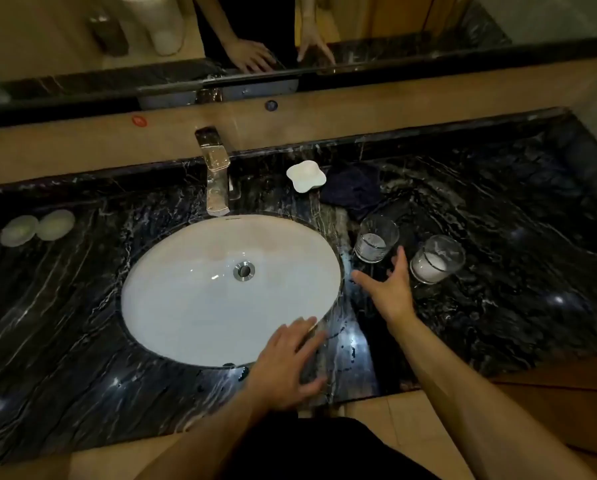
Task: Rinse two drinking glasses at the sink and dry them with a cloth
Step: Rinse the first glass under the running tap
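Observation:
Two clear drinking glasses stand upright on the black marble counter right of the white oval sink (172,268): one (376,239) nearer the basin, the other (435,259) further right. A dark blue cloth (350,188) lies crumpled behind them. My right hand (387,289) hovers open, fingers spread, just in front of and between the two glasses, holding nothing. My left hand (286,362) rests flat and open on the counter at the sink's front right rim. The chrome tap (217,171) stands behind the basin with no water running.
A white soap dish (305,175) sits between tap and cloth. Two pale round soaps or lids (37,226) lie on the far left of the counter. A mirror (82,39) runs along the back wall. The counter's front edge is at my waist.

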{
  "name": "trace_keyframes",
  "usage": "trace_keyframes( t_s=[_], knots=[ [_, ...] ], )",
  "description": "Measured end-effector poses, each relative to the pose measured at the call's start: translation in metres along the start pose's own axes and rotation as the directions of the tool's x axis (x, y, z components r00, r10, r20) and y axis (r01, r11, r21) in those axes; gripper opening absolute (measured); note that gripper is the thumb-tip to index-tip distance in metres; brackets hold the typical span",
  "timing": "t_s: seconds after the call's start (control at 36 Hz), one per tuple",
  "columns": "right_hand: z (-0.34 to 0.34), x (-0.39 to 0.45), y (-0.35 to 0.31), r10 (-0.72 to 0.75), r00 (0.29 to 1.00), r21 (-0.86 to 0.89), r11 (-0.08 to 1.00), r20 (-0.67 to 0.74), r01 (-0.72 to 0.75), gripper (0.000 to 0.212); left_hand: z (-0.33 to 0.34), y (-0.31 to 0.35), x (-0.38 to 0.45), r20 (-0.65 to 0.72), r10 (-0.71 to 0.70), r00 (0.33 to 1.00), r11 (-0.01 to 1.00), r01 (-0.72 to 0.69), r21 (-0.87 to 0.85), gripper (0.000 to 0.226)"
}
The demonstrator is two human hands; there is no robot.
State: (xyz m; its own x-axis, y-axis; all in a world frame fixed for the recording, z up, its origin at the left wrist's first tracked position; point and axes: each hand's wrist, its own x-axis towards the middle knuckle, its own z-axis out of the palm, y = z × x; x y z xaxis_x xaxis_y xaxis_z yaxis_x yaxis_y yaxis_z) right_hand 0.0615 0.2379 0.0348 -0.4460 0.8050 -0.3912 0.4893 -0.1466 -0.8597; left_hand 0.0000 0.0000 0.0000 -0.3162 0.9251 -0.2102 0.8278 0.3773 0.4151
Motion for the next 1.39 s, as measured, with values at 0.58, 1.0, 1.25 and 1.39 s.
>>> trace_keyframes(
  t_s=[0.58,1.0,1.25,1.39],
  knots=[
    [0.022,0.048,-0.010,-0.050,0.985,0.143,0.987,-0.168,0.074,0.074,0.015,-0.018,-0.001,-0.071,0.130,0.989,0.987,-0.136,-0.090,0.076],
    [0.061,-0.004,-0.019,-0.149,0.989,-0.055,0.987,-0.006,0.149,0.070,-0.021,-0.054,-0.001,0.124,0.181,0.976,0.976,-0.162,-0.146,0.067],
    [0.124,-0.015,-0.037,-0.199,0.955,-0.059,0.974,0.221,0.217,0.079,-0.144,-0.153,0.025,-0.460,0.085,0.884,0.987,-0.138,-0.084,0.050],
    [0.161,-0.014,-0.054,-0.176,0.930,-0.045,0.979,0.324,0.201,0.082,-0.221,-0.184,0.055,-0.613,0.001,0.790,0.999,0.029,0.039,0.061]
  ],
)
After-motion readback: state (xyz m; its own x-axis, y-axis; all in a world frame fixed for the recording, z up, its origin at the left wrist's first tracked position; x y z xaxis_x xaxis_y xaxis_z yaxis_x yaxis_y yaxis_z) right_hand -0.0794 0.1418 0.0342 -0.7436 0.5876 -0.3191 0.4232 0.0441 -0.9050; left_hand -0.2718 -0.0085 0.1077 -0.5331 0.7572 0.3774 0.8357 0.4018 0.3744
